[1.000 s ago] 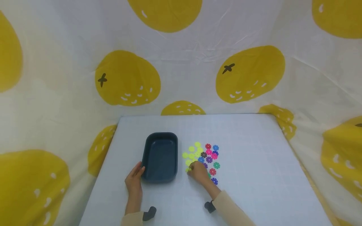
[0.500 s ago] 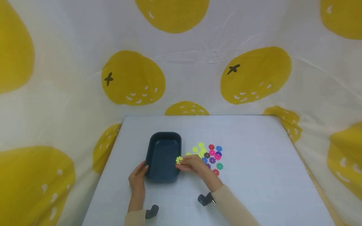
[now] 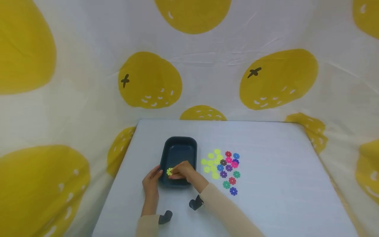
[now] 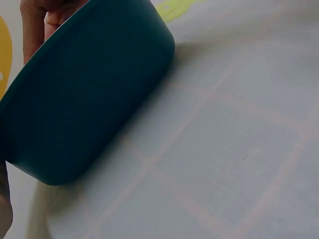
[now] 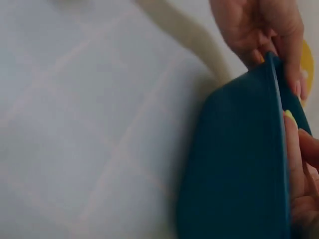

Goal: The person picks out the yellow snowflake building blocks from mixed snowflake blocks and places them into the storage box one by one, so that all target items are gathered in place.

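Observation:
A dark blue-green rectangular tray (image 3: pixel 182 149) stands on the table. My left hand (image 3: pixel 151 182) grips its left wall; in the right wrist view that hand's thumb (image 5: pixel 295 62) comes over the rim. Above the tray's near part, my right hand (image 3: pixel 184 171) pinches a yellow notched plastic disc (image 3: pixel 169 171). Only a sliver of this disc (image 5: pixel 290 118) shows past the rim in the right wrist view. Several more yellow discs (image 3: pixel 210 163) lie flat to the tray's right. In the left wrist view the tray's outer wall (image 4: pixel 99 84) hides most of what is inside.
Beside the yellow discs lie red, pink, blue, purple, green and dark brown discs (image 3: pixel 229 168). The white table (image 3: pixel 281 184) extends to the right. A white cloth with yellow fruit prints (image 3: pixel 207 79) hangs behind and at both sides.
My right hand has picked up a yellow disc from the pile and moved left with it, over the tray. My left hand keeps its grip on the tray. The head view has shifted slightly.

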Available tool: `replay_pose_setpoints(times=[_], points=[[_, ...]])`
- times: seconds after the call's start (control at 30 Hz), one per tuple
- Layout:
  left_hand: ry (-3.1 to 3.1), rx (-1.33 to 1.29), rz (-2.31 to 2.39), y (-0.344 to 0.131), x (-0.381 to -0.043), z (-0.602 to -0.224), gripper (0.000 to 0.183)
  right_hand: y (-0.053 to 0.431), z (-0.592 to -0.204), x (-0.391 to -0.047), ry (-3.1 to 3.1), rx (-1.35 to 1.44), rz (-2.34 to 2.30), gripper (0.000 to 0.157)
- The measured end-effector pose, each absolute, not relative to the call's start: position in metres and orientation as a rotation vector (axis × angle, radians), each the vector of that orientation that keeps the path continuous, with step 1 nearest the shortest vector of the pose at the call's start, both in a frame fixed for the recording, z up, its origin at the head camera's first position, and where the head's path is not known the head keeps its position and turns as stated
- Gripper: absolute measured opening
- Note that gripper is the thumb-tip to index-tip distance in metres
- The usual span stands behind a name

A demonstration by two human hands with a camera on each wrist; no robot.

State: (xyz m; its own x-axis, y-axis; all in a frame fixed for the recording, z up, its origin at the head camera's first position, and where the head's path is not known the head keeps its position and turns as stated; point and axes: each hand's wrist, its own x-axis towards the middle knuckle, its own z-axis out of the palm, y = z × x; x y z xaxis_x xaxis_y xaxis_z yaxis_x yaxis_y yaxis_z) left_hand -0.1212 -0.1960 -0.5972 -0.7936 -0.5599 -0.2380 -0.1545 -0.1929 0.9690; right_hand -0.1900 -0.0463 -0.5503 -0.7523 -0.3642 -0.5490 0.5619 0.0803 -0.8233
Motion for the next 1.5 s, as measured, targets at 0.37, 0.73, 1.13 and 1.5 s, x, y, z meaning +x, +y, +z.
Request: replay_pose_setpoints(times=[0.37,0.73,1.13,1.5], points=[[-1.769,0.861,-2.041,-0.188,-0.120,-0.594,0.037,-0.055,-0.574,-0.185,2.173,0.178,-1.321,0.024],[-1.780,0.830,-2.045,-0.188,-0.123,-0.594,0.037,-0.074,-0.582,-0.178,2.272,0.135,-1.342,0.026],[-1.778,0.812,-2.025,-0.193,-0.121,-0.593,0.033,-0.081,-0.573,-0.171,2.695,-0.183,-0.980,0.021],[-1.815,0.887,-2.025,-0.199,-0.123,-0.593,0.041,0.010,-0.537,-0.181,2.629,-0.035,-1.604,0.010]])
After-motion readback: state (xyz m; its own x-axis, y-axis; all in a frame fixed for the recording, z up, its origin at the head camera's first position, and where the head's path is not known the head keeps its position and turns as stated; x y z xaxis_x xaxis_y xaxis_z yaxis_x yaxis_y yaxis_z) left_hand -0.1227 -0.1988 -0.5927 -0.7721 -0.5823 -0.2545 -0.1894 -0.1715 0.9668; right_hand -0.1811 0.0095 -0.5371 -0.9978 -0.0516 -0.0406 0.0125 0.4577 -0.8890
